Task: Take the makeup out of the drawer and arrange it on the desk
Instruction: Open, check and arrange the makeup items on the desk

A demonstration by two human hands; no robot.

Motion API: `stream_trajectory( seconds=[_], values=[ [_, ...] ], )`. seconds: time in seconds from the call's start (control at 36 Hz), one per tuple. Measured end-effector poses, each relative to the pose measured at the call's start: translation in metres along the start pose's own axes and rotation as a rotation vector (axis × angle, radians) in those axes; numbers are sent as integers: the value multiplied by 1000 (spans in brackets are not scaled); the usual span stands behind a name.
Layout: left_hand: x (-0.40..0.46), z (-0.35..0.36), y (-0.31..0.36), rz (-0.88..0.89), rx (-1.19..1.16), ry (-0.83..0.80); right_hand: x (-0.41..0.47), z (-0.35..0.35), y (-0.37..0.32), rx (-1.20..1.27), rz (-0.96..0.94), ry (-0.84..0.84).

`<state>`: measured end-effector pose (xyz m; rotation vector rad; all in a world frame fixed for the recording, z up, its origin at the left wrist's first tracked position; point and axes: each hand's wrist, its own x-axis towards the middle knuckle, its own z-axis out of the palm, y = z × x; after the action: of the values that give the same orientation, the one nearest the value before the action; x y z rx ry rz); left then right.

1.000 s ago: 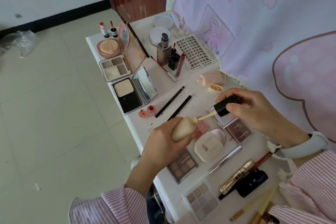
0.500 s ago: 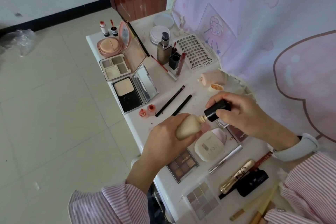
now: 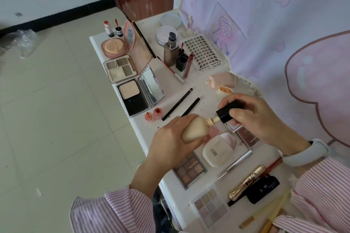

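On the white desk (image 3: pixel 140 130), the round pink cushion compact (image 3: pixel 113 47) lies at the far left corner, with the four-pan beige palette (image 3: pixel 119 68) just nearer and the open black powder compact (image 3: pixel 134 97) nearer still. Right of these lie two thin black pencils (image 3: pixel 180 104), side by side. The white tray of false lashes (image 3: pixel 205 52) sits at the far right (against the pink curtain (image 3: pixel 284 24)). The cream oval compact (image 3: pixel 217 150) rests near the desk's middle, the brown nine-pan eyeshadow palette (image 3: pixel 190 169) to its left.
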<state>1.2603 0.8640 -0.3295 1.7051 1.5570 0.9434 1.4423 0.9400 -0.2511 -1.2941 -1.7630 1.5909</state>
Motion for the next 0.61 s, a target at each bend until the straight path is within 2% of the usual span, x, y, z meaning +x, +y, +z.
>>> stream_trajectory(
  seconds=[0.14, 0.39, 0.5, 0.61],
  values=[
    [1, -2, 0, 53, 54, 1, 2, 5, -1, -24, 48, 28],
    [-7, -1, -9, 10, 26, 12, 4, -10, 0, 53, 47, 128],
    [-6, 0, -9, 9, 47, 19, 3, -8, -4, 32, 28, 90],
    [-3, 1, -2, 27, 68, 28, 2, 2, -10, -88, -32, 2]
  ],
)
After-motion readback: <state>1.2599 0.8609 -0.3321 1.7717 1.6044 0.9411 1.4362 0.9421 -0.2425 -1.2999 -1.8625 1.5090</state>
